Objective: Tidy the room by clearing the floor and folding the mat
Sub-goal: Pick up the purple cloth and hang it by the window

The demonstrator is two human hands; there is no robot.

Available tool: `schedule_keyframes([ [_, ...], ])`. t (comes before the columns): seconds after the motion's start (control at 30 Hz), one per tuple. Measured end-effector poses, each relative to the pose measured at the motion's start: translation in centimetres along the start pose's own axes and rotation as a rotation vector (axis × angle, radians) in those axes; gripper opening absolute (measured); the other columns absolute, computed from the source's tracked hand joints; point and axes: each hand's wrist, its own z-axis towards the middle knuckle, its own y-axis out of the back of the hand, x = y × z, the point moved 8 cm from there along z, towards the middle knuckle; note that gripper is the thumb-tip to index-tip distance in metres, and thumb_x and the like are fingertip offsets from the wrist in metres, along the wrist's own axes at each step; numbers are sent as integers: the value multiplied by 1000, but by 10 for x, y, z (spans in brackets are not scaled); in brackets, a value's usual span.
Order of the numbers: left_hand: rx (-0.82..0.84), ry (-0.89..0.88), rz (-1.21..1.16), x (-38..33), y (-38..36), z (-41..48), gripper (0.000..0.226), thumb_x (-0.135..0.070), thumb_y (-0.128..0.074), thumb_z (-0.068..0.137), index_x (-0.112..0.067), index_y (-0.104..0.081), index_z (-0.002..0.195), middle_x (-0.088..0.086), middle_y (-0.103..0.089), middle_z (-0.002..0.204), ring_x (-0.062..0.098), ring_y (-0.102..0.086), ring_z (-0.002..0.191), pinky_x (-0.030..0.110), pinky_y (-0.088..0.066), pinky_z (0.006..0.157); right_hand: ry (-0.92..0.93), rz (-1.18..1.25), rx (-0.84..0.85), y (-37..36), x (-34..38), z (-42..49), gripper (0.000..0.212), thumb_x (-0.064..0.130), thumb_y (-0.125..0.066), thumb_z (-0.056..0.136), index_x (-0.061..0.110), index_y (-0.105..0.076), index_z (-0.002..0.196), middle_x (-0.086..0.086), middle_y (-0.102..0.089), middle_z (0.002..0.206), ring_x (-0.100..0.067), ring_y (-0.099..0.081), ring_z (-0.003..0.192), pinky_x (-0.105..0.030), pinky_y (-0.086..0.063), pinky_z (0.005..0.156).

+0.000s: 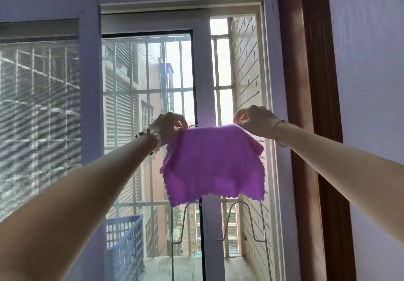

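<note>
I hold a purple cloth (213, 167) up in front of the window (201, 61), at about wrist height. My left hand (169, 125) pinches its top left corner between thumb and fingertips, and my right hand (253, 121) pinches the top right corner the same way. The top edge runs level from left to right, its longer way, and the rest hangs straight down with the scalloped hem at the bottom. It hangs against a wire rack (247, 221), whose legs show below the hem. A blue basket (125, 237) stands on the ledge, lower left.
</note>
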Motion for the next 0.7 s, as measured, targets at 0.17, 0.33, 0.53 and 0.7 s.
schedule_keyframes([
  [0.17, 48, -19, 69, 13, -5, -9, 29, 11, -57, 80, -7, -67, 102, 7, -69, 106, 11, -59, 81, 9, -42, 67, 62, -16, 39, 0, 12, -10, 19, 22, -51, 93, 19, -64, 105, 4, -59, 98, -13, -55, 92, -27, -42, 82],
  [0.33, -91, -30, -30, 14, 18, -22, 28, 10, -55, 83, -7, -68, 102, 6, -70, 105, 13, -60, 85, 16, -43, 78, 68, 47, -72, 10, 12, -28, 15, 23, -55, 91, 23, -64, 103, 6, -64, 97, -11, -58, 88, -24, -40, 78],
  [0.53, -168, 78, -879, -18, 9, -74, 12, -5, -59, 89, -16, -62, 86, -6, -70, 75, 11, -66, 65, 26, -52, 63, -76, 593, -90, -15, 9, -88, 15, 16, -58, 91, 14, -67, 103, 1, -69, 90, -10, -64, 81, -23, -52, 73],
  [0.7, -146, 227, -1288, -51, -45, -152, 13, -11, -50, 94, -14, -62, 93, -5, -71, 76, 12, -66, 67, 25, -54, 65, -287, 1115, -80, -54, -1, -165, 17, 17, -51, 95, 13, -67, 103, 2, -71, 84, -8, -68, 75, -21, -56, 69],
])
